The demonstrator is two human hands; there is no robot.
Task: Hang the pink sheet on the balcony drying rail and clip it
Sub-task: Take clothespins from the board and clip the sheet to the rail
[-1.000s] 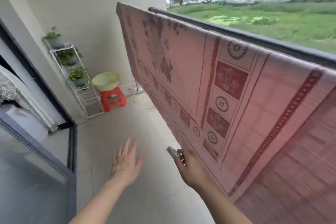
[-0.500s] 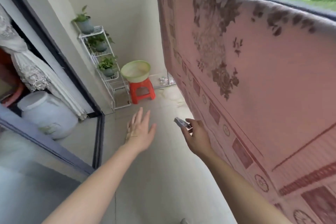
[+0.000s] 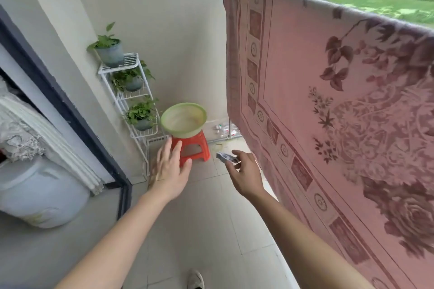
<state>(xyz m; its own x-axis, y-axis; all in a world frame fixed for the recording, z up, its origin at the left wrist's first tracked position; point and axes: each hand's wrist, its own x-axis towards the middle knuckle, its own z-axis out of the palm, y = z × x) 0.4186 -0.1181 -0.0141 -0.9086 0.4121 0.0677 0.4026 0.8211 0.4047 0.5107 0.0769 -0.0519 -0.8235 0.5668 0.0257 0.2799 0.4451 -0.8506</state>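
Note:
The pink sheet (image 3: 328, 105), patterned with dark red flowers and borders, hangs draped over the balcony rail on the right; the rail itself is hidden under it. My right hand (image 3: 246, 171) is held out low, just left of the sheet's hanging face, pinching a small grey clothes clip (image 3: 226, 157) between thumb and fingers. My left hand (image 3: 170, 169) is stretched forward with the fingers spread and nothing in it, in front of the red stool.
A green basin (image 3: 184, 119) sits on a red stool (image 3: 195, 148) at the balcony's far end. A white wire rack (image 3: 131, 101) with three potted plants stands against the wall. A dark door frame and a pale blue barrel (image 3: 40, 195) lie at the left. My shoe (image 3: 195, 279) shows at the bottom.
My view has moved forward along the balcony toward the stool and the sheet's far edge. Both hands stay held out; the right one keeps the clip.

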